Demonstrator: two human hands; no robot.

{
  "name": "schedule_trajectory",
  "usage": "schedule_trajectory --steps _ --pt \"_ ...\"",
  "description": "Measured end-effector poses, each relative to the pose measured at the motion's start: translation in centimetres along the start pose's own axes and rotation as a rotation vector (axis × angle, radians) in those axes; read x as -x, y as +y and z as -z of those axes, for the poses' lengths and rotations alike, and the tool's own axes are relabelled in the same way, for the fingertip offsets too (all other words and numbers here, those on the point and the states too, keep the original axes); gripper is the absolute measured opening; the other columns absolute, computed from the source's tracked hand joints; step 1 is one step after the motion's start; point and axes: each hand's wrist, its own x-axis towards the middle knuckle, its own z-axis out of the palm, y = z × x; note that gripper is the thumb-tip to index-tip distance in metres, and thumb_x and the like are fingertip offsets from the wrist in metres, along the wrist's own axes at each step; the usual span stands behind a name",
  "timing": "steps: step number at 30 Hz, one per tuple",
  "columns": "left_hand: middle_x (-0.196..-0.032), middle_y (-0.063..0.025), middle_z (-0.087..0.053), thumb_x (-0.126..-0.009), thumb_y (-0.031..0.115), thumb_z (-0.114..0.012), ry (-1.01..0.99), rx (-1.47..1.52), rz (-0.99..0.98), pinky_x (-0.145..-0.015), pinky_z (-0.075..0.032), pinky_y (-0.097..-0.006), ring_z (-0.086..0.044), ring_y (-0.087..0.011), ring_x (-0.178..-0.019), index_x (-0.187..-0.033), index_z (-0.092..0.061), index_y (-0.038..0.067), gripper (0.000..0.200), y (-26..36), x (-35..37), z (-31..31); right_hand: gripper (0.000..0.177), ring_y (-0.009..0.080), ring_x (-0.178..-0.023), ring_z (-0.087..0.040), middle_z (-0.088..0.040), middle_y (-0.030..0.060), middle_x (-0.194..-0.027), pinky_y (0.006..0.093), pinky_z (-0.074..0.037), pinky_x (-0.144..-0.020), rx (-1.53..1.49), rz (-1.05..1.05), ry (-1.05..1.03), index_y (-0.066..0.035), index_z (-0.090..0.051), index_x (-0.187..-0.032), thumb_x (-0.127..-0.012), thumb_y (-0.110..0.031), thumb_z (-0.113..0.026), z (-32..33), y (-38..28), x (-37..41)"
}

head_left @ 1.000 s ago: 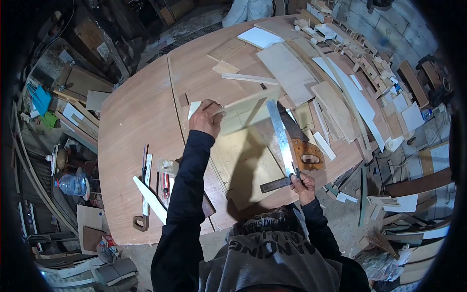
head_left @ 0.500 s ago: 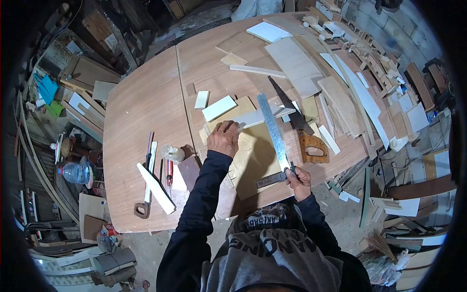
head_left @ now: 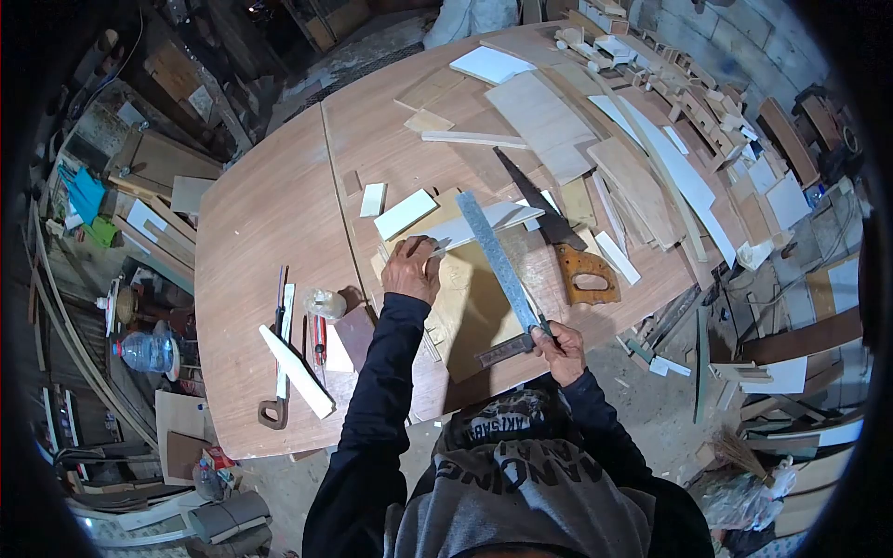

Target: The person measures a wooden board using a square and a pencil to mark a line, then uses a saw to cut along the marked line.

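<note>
My right hand (head_left: 562, 355) is closed around the corner of a try square (head_left: 496, 260), with a thin dark stick also between the fingers. The square's long metal blade slants up and left, crossing over a pale wooden strip (head_left: 507, 220). Its short stock (head_left: 505, 352) points left near the table's front edge. My left hand (head_left: 409, 270) grips the left end of that strip, fingers bent over it. Under both lies a yellowish board (head_left: 465, 316), partly in shadow. Just right of the blade rests a handsaw (head_left: 588, 274) with a wooden handle.
Left on the table (head_left: 251, 232) are a glass jar (head_left: 326, 303), a red cutter (head_left: 320, 341), a white pointed strip (head_left: 296, 372) and a small saw (head_left: 272, 413). Two white blocks (head_left: 406, 214) lie beyond my left hand. Boards and offcuts (head_left: 642, 195) crowd the right side.
The view has shifted a little, sliding the scene left. My right hand has drawn the try square slightly toward me, its blade leaning further left. My left hand stays on the strip.
</note>
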Motion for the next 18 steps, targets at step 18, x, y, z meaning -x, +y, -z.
schedule_trajectory --steps 18 --pt "-0.101 -0.0089 -0.063 -0.074 0.014 -0.063 -0.139 -0.337 -0.054 -0.085 -0.046 -0.0437 -0.06 -0.0286 -0.095 -0.106 -0.062 0.011 0.032 1.1 -3.5 0.5 0.026 0.005 -0.057 -0.041 -0.047 -0.0034 -0.061 0.0226 -0.034 -0.053 -0.114 -0.154 0.309 -0.006 -0.056 -0.071 -0.095 -0.015 -0.055 3.8 3.0 -1.4"
